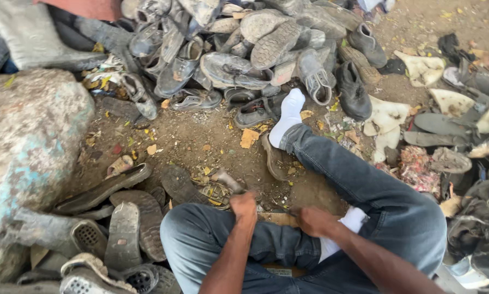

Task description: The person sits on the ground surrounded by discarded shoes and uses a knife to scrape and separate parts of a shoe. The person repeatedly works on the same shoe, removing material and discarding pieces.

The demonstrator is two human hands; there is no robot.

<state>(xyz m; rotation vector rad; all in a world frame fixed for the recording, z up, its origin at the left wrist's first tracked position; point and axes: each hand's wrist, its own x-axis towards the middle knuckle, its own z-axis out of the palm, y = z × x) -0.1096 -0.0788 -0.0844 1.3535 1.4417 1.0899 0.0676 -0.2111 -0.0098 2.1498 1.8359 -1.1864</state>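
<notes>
Left hand (243, 206) clenched on a hammer-like tool (226, 181), right hand (313, 220) pinning something small, unclear; judged mid-strike, next blow needs steady aim.

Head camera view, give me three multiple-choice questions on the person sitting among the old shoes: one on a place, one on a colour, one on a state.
1. Where does the big heap of worn grey shoes lie?
A. Beyond the outstretched foot, at the top of the view
B. On the person's lap
C. Inside a box

2. What colour is the sock on the outstretched foot?
A. Black
B. White
C. Red

3. How is the left hand?
A. Flat and open on the dirt
B. Closed around a small dusty tool handle
C. Raised above the head

Answers: 1 A, the heap fills the ground past the foot. 2 B, the sock is white against the blue denim trouser leg. 3 B, the fingers wrap the handle by the knee; the right hand also grips something, too hidden to tell.
</notes>
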